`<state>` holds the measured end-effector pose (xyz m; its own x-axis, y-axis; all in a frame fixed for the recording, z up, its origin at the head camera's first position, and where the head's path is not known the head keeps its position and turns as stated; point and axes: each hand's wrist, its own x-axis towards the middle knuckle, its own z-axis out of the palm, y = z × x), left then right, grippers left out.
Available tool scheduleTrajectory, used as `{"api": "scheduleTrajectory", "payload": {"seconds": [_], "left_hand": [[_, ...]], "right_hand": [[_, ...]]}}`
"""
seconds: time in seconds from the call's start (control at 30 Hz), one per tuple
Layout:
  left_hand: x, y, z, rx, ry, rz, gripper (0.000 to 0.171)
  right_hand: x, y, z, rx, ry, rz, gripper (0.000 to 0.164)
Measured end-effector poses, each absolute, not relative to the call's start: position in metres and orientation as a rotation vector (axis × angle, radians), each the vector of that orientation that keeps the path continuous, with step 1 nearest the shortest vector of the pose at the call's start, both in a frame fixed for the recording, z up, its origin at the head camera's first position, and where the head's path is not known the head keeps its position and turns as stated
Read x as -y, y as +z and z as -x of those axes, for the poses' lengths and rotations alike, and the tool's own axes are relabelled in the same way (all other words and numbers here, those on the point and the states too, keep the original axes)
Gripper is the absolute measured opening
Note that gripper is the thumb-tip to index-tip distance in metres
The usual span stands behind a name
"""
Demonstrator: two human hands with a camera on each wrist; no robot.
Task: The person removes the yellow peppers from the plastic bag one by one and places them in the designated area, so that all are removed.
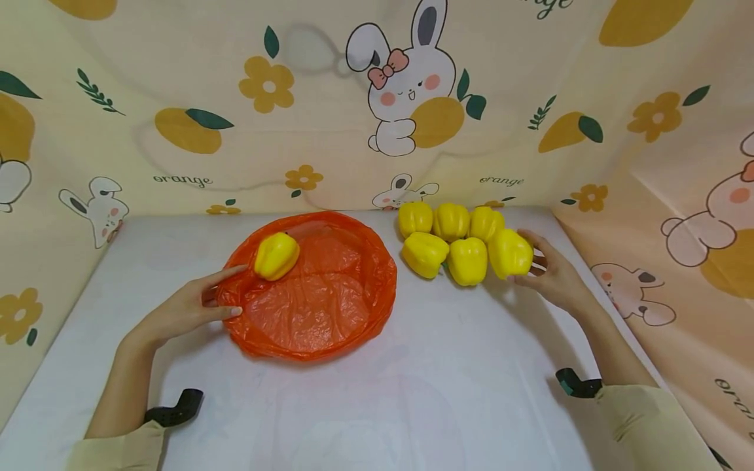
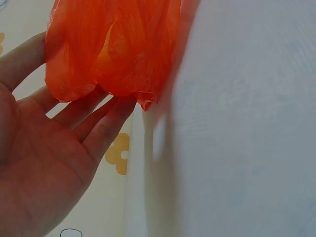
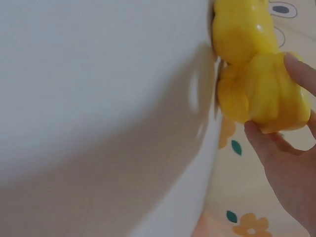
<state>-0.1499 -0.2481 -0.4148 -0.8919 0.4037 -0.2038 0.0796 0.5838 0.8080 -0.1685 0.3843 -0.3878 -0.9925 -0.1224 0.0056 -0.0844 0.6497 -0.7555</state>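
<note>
An orange-red plastic bag point(image 1: 306, 314) lies on the white table with its mouth spread wide and its rim rolled. Inside it, toward the left, sits one yellow bell pepper point(image 1: 277, 256). My left hand point(image 1: 185, 307) holds the bag's left rim, fingertips and thumb over the edge; the left wrist view shows the fingers point(image 2: 106, 126) against the bag's side point(image 2: 118, 54). At the back right, my right hand point(image 1: 554, 275) grips another yellow bell pepper point(image 1: 510, 254) between thumb and fingers. It is lifted, and overlaps its neighbours in the right wrist view.
Several more yellow bell peppers point(image 1: 451, 222) stand in two rows at the back of the white table point(image 1: 377, 412), left of my right hand. A printed cloth point(image 1: 330, 98) with rabbits and oranges hangs behind and at the sides. Black wrist mounts point(image 1: 177, 409) sit at both sleeves.
</note>
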Motion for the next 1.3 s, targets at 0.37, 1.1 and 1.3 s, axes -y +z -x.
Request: {"api": "scheduleTrajectory", "payload": {"seconds": [0.37,1.1,1.3], "left_hand": [[0.247,-0.416,0.151,-2.422,1.243,-0.393,0.072],[0.248,-0.414,0.150,-2.422,1.245,-0.383,0.073],[0.247,-0.414,0.151,-2.420,1.244,-0.366,0.073]], "right_hand": [[-0.394,-0.403,0.169,-2.787,-1.178,0.228,0.091],[-0.393,-0.416,0.172,-2.765,-1.141,0.086,0.107],[-0.391,-0.419,0.175,-2.789,-1.159,0.105,0.103]]}}
